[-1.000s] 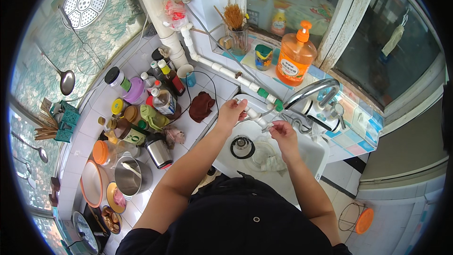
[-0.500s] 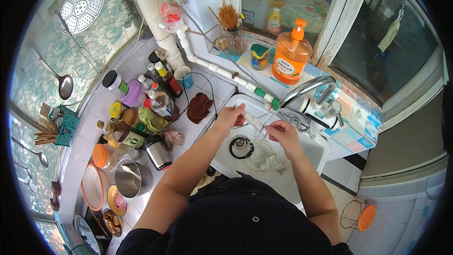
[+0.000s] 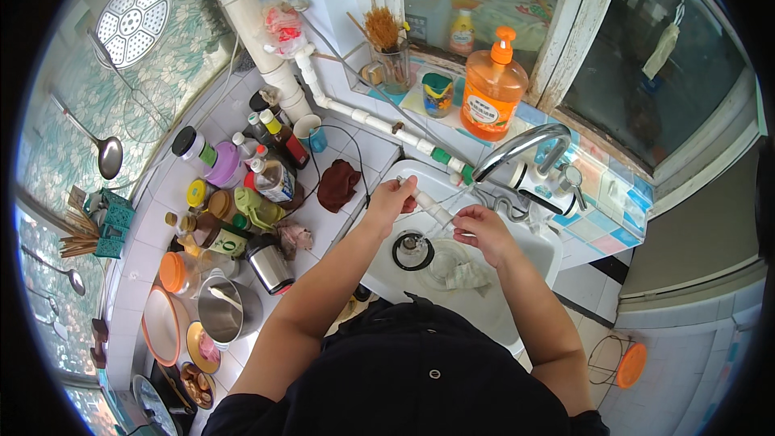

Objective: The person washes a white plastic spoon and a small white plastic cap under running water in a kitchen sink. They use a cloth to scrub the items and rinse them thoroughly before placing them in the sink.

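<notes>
My left hand [image 3: 391, 199] grips the upper end of a short white tube [image 3: 433, 211], holding it over the white sink [image 3: 529, 262]. At the tube's lower end, the fingers of my right hand [image 3: 482, 232] pinch it just under the curved chrome faucet [image 3: 517, 145]. Below my hands lie the round black drain [image 3: 412, 250] and a crumpled pale cloth [image 3: 467, 276] on the sink floor. I cannot tell whether water is running.
An orange pump bottle [image 3: 493, 89] stands on the windowsill. A dark red rag [image 3: 337, 182] lies on the tiled counter, with several bottles and jars [image 3: 266, 173] beside it. Further left are a steel flask [image 3: 269, 264], a steel pot [image 3: 220, 312] and plates [image 3: 161, 327].
Both hands stay on the white tube and have drifted slightly down and left with it. The view has shifted a little the same way.
</notes>
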A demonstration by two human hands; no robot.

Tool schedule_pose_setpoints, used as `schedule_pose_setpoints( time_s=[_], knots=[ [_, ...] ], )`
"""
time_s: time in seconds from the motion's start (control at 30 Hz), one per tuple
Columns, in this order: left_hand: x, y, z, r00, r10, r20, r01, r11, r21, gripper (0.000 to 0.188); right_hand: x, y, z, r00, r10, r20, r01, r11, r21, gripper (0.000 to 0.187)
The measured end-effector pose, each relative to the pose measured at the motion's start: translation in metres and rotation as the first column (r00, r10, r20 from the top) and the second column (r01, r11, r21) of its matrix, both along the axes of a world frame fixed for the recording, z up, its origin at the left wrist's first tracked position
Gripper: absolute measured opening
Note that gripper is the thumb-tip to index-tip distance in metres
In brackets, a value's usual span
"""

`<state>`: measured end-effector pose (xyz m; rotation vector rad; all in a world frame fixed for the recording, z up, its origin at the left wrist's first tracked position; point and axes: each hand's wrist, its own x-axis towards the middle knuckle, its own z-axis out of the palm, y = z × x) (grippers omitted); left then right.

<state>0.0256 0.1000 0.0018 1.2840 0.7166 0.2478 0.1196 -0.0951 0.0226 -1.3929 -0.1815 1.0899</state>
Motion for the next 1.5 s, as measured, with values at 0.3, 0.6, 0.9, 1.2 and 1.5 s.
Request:
schedule_pose_setpoints(
  time_s=[0.3,0.6,0.9,1.2,1.5],
  knots=[
    [0.005,-0.005,0.003,0.996,0.047,0.078,-0.056,0.991,0.122,0.035,0.005,0.005,-0.008,1.000,-0.013,-0.016,0.013,1.000,0.019,0.018],
    [0.004,0.001,-0.002,0.989,0.105,0.100,-0.114,0.990,0.084,0.033,0.007,0.014,-0.012,0.994,-0.064,-0.087,0.068,0.996,0.052,0.015],
    [0.003,0.004,-0.001,0.991,0.121,0.066,-0.121,0.993,-0.006,0.032,0.004,0.013,0.002,0.998,-0.041,-0.045,0.044,0.997,0.069,0.022],
    [0.004,0.000,-0.001,0.989,0.077,0.123,-0.087,0.993,0.078,0.031,0.008,0.011,-0.008,1.000,-0.003,-0.025,0.004,1.000,0.025,0.020],
    [0.004,0.001,-0.004,0.989,0.095,0.110,-0.105,0.990,0.090,0.032,0.008,0.014,-0.009,1.000,-0.019,-0.023,0.019,1.000,0.012,0.017]
  ],
)
